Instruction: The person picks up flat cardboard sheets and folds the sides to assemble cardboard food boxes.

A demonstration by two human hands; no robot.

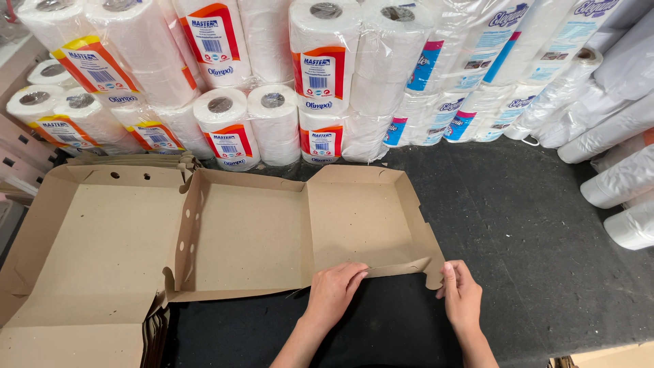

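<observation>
1. Head view, looking straight down: a flat brown box blank (272, 232) lies open on the dark counter (531, 225), its panels spread and its side walls partly raised.

2. Left hand (334, 289) is on the near edge of the right-hand panel. Its grip is closed: fingertips curl over the near flap (392, 268) and pinch the card.

3. Right hand (460, 293) sits at the blank's near right corner. Thumb and fingers close on the corner tab (436, 272), holding it up off the counter.

4. So both hands are on the same strip of card, one at each end, touching it, with the rest of the blank lying free.

5. Step in hand, as I read it: folding up the near wall of the right panel. The flap is lifted only a little, not yet upright.

6. The next move would call for both ends rising together, a clean bend along the crease, and the corner tab turned inward so it meets the side wall. Uneven pressure could buckle the thin card.

7. To the left, a second, larger blank (88, 259) lies open, overlapping the stack of flat blanks (155, 334) beneath it at the counter's near edge.

8. Behind everything, wrapped paper-roll packs (272, 82) are stacked high: red-and-orange labels on the left, blue-and-pink ones (470, 88) to the right, plain white packs (613, 136) at the far right. All stand well apart from the hands.
</observation>
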